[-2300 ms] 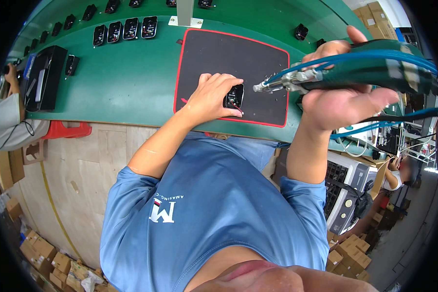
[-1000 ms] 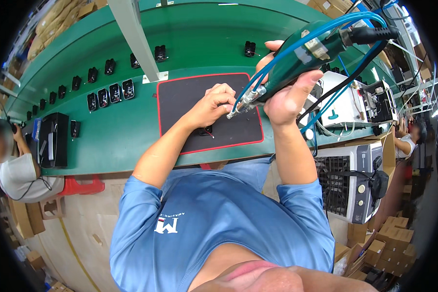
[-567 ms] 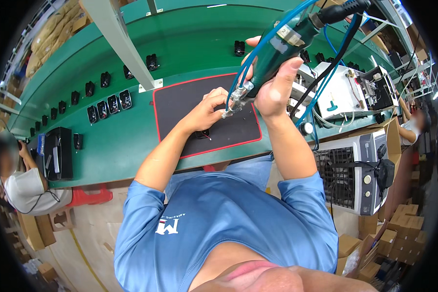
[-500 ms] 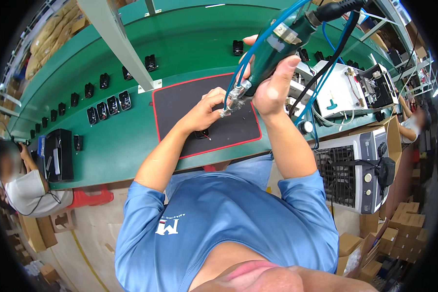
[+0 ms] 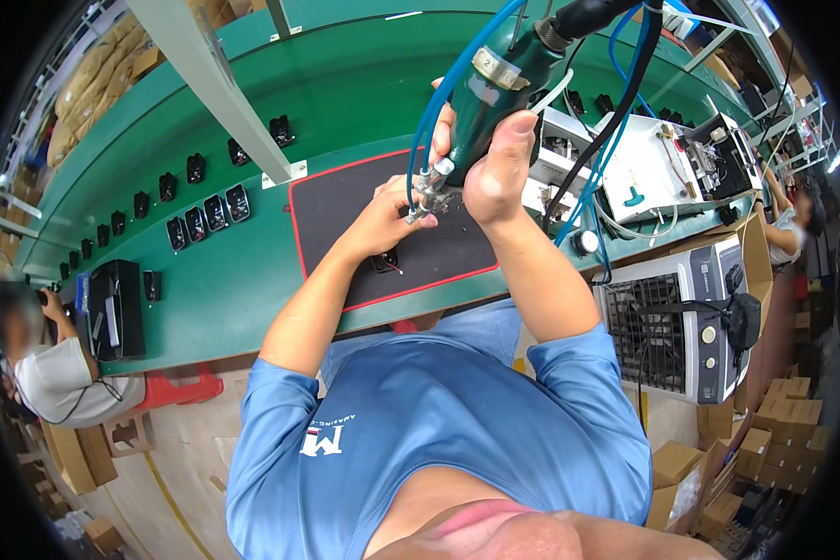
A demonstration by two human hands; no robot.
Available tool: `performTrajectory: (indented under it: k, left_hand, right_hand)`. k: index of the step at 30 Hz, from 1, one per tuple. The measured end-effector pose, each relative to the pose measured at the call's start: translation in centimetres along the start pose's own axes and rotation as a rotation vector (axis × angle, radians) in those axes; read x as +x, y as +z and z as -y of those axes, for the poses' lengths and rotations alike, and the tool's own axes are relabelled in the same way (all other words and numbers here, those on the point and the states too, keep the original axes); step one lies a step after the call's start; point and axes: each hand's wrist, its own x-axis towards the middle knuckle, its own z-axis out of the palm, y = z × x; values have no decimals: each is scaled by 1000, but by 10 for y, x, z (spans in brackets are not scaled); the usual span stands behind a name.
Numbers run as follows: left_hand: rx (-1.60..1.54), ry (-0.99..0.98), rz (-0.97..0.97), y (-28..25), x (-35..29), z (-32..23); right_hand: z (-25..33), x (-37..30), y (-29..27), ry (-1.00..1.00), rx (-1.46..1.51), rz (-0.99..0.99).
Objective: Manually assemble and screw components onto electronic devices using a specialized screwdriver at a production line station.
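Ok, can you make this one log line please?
Right hand: gripping dark green cylindrical tool; left hand: partly covering small black plastic casing; silver metal tip: close to left hand; below: black rectangular red-edged mat

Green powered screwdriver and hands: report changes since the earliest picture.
The right hand has swung the green powered screwdriver leftward, its metal tip now at the left hand, whose thumb has left the black housing. The right hand's grip stayed; the housing remains on the red-edged mat.

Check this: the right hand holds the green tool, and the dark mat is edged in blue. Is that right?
Not quite: the mat is edged in red, not blue, as the head view shows. The right hand does hold the green tool.
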Motion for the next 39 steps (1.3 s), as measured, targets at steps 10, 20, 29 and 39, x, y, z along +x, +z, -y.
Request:
performTrajectory:
  k: [10, 20, 29, 39]
  left_hand:
    - [134, 35, 11, 2, 8, -5]
    - [692, 87, 25, 18, 30, 8]
    - [505, -97, -28, -36, -55, -19]
    - [512, -219, -119, 3, -97, -22]
  right_hand:
    - [2, -1, -10, 16, -19, -37]
    - [1, 0, -16, -24, -90, -24]
    - [-4, -27, -26, 90, -126, -34]
    - [-25, -35, 18, 68, -32, -61]
